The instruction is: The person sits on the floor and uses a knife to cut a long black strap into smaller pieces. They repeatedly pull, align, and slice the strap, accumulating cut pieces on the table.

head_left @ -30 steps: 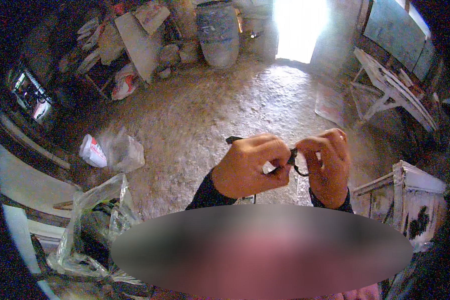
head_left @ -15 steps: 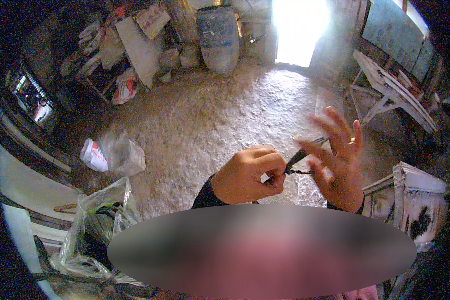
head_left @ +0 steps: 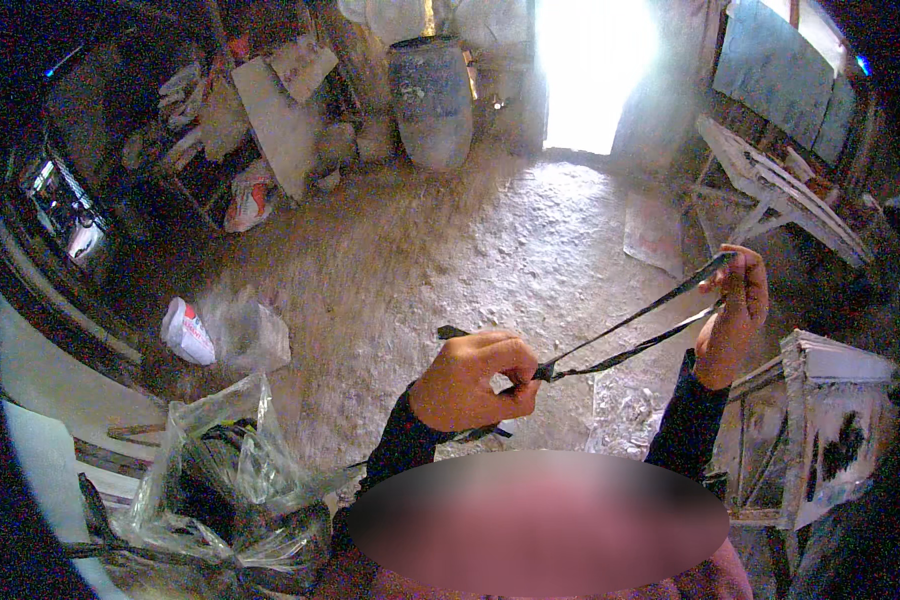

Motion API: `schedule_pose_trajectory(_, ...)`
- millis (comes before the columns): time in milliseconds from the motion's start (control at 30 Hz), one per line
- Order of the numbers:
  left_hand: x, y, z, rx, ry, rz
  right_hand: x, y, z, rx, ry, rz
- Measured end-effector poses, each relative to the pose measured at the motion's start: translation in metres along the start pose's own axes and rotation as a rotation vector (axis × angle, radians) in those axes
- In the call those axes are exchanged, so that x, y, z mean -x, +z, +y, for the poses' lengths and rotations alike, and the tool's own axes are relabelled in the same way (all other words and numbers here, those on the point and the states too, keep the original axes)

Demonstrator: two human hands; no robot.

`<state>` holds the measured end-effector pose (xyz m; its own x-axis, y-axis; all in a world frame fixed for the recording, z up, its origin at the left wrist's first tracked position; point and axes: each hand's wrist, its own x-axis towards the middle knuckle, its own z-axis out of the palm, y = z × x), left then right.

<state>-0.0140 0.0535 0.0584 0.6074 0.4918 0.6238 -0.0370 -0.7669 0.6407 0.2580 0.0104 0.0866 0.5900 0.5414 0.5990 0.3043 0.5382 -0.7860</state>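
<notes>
A thin black strip (head_left: 654, 304) is stretched between my two hands in a long narrow loop. My left hand (head_left: 475, 382) is closed, its thumb and forefinger pinching the strip beside a small dark knot or gathered spot. Loose dark ends stick out behind and below that hand. Higher up on the right, my right hand (head_left: 738, 300) is closed on the far end of the loop, holding its two strands apart. Whether the strip is cloth or plastic, I cannot tell.
At the left sits a clear plastic bag (head_left: 255, 440) with dark material inside. Beyond it, a white package (head_left: 188, 332) lies on the rough floor (head_left: 400, 270). A worn white wooden piece (head_left: 840, 400) stands at right, and a blue barrel (head_left: 432, 105) by the bright doorway.
My right hand, its fingers spread and blurred before, has moved right and closed on the strip, drawing it into a taut loop. My left hand has shifted slightly left and down.
</notes>
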Motion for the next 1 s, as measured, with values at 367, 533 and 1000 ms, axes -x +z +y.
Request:
schedule_pose_trajectory(367,0.008,0.006,0.007,0.045,-0.180,-0.187,0.070,0.028,-0.057,0.959,-0.541,-0.929)
schedule_pose_trajectory(533,0.013,0.006,0.009,0.055,-0.091,-0.219,0.066,0.034,-0.038,0.639,-0.468,-1.063)
schedule_pose_trajectory(1000,0.020,0.003,0.009,0.003,-0.072,-0.124,0.044,-0.007,0.003,-0.004,0.095,0.014)
